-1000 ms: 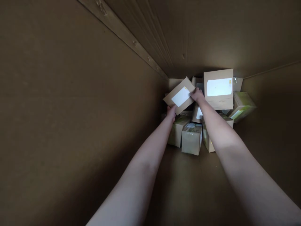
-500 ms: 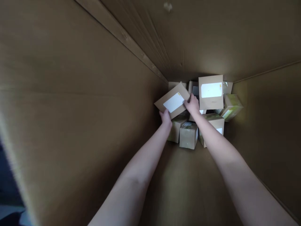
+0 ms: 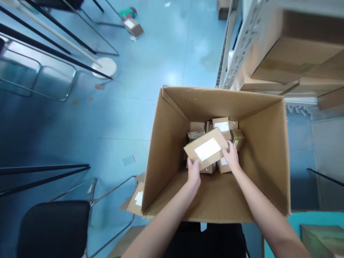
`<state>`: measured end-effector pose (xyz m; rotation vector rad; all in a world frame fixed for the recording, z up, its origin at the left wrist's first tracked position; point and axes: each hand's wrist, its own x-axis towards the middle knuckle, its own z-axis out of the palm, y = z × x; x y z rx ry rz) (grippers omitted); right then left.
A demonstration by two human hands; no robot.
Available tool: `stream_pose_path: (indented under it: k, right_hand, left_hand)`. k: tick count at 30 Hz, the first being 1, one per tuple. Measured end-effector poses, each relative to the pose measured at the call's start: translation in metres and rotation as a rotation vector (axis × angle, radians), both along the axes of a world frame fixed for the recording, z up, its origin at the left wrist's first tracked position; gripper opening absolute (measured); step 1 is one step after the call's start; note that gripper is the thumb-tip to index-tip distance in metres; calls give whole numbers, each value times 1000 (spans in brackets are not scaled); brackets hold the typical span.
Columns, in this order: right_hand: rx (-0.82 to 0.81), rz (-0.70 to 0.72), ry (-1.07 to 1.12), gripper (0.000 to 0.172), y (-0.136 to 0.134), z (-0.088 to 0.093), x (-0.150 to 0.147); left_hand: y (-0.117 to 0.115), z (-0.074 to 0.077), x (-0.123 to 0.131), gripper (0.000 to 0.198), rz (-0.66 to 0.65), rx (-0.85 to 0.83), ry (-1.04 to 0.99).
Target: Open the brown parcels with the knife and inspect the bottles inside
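A small brown cardboard box (image 3: 194,146) with a white label is tilted between my two hands, inside a large open carton (image 3: 264,157). My left hand (image 3: 194,171) grips its lower left edge, thumb on the near side. My right hand (image 3: 231,156) grips its right end. Below and behind it lie several more small boxes, among them a labelled box (image 3: 220,122) on top and a taped box (image 3: 237,139) at the right. The held box hides part of the pile.
Metal shelving (image 3: 227,71) with large cardboard boxes (image 3: 285,53) stands at the upper right. A black chair (image 3: 55,229) is at the lower left. Flattened cardboard (image 3: 135,200) lies beside the carton. Scraps and a small box (image 3: 133,27) are on the blue floor (image 3: 129,118).
The held box has come up off the pile toward me, still in both hands. My view has pulled back out of the carton, so its rim and the room now show.
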<state>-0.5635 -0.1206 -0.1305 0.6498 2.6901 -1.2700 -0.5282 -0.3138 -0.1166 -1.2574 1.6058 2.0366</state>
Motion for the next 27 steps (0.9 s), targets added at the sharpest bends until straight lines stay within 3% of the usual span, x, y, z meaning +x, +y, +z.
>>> stream_pose_path:
  k: [7,12,16,21,27]
  right_hand:
    - [-137,-117,-16,56,17,106,99]
    - [-174,-214,-8,60,15,160,166]
    - [-150,-335,56,60,18,189,214]
    - [-50,-604,111,68,9,217,283]
    - [21,-952,114,73,-21,230,376]
  left_hand:
    - [-21,125,45,58,-247,105,57]
    - [-30,182,81,62,-398,72,87]
    - [-30,203,103,73,-535,108,153]
    - [-32,211,123,78,-828,246,210]
    - [-30,218,147,78,-1173,452,211]
